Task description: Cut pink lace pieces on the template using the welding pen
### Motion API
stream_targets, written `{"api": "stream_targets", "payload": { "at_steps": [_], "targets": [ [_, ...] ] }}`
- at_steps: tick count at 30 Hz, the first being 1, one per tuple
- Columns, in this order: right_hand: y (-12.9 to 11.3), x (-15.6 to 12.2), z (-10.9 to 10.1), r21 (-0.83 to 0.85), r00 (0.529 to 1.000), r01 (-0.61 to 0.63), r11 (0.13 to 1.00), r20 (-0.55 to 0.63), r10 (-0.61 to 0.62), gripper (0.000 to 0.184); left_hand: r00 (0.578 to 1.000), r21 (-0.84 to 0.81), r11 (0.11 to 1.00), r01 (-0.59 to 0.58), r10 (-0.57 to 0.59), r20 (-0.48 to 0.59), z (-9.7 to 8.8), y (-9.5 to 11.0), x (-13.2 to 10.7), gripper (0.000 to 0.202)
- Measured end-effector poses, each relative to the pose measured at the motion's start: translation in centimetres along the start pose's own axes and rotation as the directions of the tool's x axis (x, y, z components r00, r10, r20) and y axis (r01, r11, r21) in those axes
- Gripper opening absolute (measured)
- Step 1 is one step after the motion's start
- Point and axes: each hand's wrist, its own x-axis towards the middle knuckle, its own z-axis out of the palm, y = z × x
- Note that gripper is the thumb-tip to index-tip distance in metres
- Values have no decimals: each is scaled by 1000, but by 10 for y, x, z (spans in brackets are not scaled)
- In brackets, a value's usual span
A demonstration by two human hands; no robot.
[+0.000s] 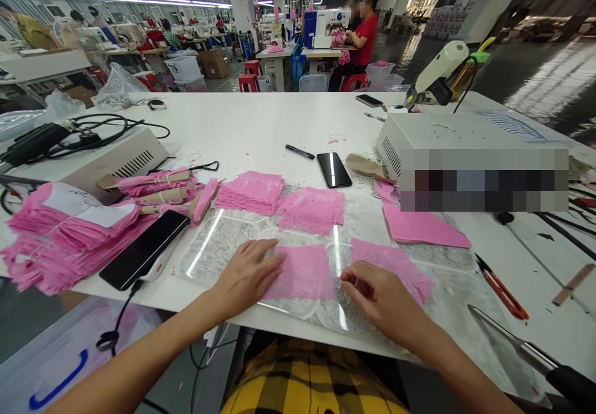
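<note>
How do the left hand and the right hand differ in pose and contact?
The left hand is fairly flat, fingers extended; the right hand is curled. The left hand's fingers lie over the left edge of the pink piece; the right hand's fingers are beyond its right edge. Both hands are bare.

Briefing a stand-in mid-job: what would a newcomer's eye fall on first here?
Probably the bright pink cloth square on the white table, between the left hand and right hand. Next, perhaps, the big pink bundle at the table's left, then the orange snips toward the right.
</note>
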Motion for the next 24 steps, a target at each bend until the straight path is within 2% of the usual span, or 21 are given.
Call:
{"api": "stream_targets", "payload": {
  "at_steps": [2, 4, 7, 9, 12, 15, 17, 19, 21, 22, 24],
  "targets": [
    [9, -10, -8, 10, 996, 1, 1000, -85, 0, 18, 995, 27, 994, -101, 101, 26, 0, 3, 1, 33],
    [25, -23, -18, -15, 970, -44, 999, -239, 39, 19, 985, 39, 985, -166, 164, 57, 1, 4, 2, 34],
    [55, -46, -36, -115, 867, -179, 977, -489, 102, 20, 980, 30, 980, -198, 197, 36, 3, 4, 10, 33],
    [69, -59, -43, -179, 815, -246, 953, -570, 103, 23, 970, -6, 970, -242, 242, 20, 4, 10, 25, 32],
    [78, -65, -41, -257, 800, -274, 927, -596, 72, 26, 932, -89, 932, -350, 357, 70, 7, 33, 57, 32],
    [78, -60, -32, -388, 836, -261, 884, -549, 6, 24, 878, -150, 892, -426, 448, 168, 20, 64, 88, 36],
    [79, -58, -28, -475, 853, -276, 836, -521, -15, 18, 854, -163, 880, -446, 473, 215, 30, 78, 100, 37],
    [83, -61, -27, -517, 834, -329, 790, -551, -13, 16, 847, -175, 877, -448, 479, 232, 39, 84, 104, 36],
    [86, -68, -29, -514, 795, -380, 769, -606, -13, 18, 846, -194, 874, -446, 482, 228, 42, 84, 102, 35],
    [86, -71, -31, -506, 782, -378, 776, -622, -25, 19, 846, -203, 872, -445, 483, 224, 41, 84, 100, 35],
    [85, -75, -32, -492, 798, -311, 813, -600, -58, 20, 847, -217, 871, -440, 483, 222, 37, 82, 95, 35]
  ]
}}
